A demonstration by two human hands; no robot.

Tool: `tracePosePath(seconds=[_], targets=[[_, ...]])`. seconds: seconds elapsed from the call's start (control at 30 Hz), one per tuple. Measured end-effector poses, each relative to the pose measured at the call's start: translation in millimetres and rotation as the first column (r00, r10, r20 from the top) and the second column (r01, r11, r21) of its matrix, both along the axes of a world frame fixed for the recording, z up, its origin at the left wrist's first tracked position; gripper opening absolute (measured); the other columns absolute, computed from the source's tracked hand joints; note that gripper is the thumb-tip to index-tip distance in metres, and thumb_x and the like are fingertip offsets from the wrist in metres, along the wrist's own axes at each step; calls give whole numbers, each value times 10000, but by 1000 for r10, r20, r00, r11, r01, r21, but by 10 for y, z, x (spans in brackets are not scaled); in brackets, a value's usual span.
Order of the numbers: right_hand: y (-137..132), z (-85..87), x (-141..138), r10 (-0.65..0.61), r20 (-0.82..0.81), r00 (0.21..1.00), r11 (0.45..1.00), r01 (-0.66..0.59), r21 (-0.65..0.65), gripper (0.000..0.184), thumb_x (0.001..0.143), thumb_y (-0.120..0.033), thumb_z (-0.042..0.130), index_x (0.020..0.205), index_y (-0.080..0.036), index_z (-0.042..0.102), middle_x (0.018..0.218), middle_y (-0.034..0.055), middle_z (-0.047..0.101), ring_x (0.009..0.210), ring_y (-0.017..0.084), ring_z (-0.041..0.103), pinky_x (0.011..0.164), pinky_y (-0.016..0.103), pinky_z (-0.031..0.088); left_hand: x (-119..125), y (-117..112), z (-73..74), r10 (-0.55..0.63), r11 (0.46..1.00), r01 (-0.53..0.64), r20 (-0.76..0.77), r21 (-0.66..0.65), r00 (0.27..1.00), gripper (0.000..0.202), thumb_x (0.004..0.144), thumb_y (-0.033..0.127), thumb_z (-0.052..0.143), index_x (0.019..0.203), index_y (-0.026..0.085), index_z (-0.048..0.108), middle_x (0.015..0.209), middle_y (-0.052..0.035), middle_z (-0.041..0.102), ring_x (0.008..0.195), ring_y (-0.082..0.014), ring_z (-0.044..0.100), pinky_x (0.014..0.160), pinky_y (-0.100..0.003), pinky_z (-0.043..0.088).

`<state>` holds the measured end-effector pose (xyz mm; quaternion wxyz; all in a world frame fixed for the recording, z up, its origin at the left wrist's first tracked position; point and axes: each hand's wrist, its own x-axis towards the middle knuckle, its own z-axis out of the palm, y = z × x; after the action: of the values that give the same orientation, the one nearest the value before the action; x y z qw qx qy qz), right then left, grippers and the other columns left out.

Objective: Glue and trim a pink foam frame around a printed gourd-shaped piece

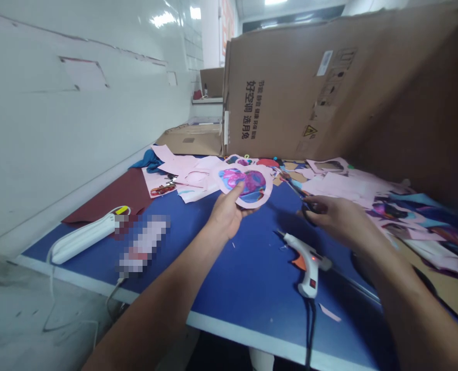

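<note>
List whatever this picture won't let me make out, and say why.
All in the head view:
- Scissors: handles partly hidden by the right hand.
- Pink-edged cut-out: underside faces away, over the left hand.
- Pixelated item: masked by blocks; identity unclear.
- Glue gun: its cord is cut off by the bottom edge.

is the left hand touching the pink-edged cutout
Touching: the head view shows the left hand holding the pink-edged cutout, its thumb pressed across the front.
</note>
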<state>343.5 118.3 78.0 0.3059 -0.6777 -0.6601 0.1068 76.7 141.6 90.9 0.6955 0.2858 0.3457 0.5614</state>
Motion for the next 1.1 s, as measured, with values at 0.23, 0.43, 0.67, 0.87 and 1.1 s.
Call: tracePosePath(seconds=[0.23, 0.43, 0.67, 0.87, 1.1], targets=[[189, -276, 349, -93, 338, 937, 949, 186, -254, 179, 823, -281, 822, 969, -192, 875, 851, 128, 822, 784, 310, 745, 649, 358, 459, 76, -4, -180, -167, 982, 184, -256, 46, 952, 291, 888, 358, 863, 1076, 141, 817, 942, -125, 856, 773, -244, 800, 777, -390, 641], [67, -21, 199, -139, 96, 986, 980, 151, -128, 336, 866, -344, 773, 1144, -173, 854, 983, 159, 831, 824, 306, 739, 666, 368, 480, 70, 53, -308, -155, 971, 203, -323, 122, 933, 407, 751, 382, 964, 1056, 140, 842, 999, -123, 863, 881, -262, 808, 954, -445, 630], [-164, 142, -513, 263, -568, 780, 916, -386, -105, 489, 807, -670, 830, 867, -186, 785, 772, 50, 740, 671, 174, 587, 608, 291, 423, 60, 13, -288, -195, 949, 270, -370, 164, 908, 357, 767, 358, 939, 1029, 132, 849, 991, -117, 859, 901, -259, 803, 960, -422, 624], [-123, 27, -653, 234, -674, 701, 962, -268, 55, 397, 775, -563, 856, 775, -190, 721, 662, -3, 657, 599, 139, 498, 581, 291, 379, 102, -69, -161, -277, 955, 296, -282, 24, 918, 300, 812, 315, 914, 1023, 134, 802, 903, -99, 827, 707, -182, 758, 659, -292, 615], [-142, 21, -730, 203, -696, 689, 979, -163, 124, 402, 794, -577, 871, 779, -198, 738, 733, 43, 749, 650, 173, 598, 594, 298, 442, 168, -107, -190, -315, 947, 319, -322, -41, 893, 151, 878, 236, 852, 924, 104, 795, 840, -100, 801, 609, -125, 706, 559, -222, 556]])
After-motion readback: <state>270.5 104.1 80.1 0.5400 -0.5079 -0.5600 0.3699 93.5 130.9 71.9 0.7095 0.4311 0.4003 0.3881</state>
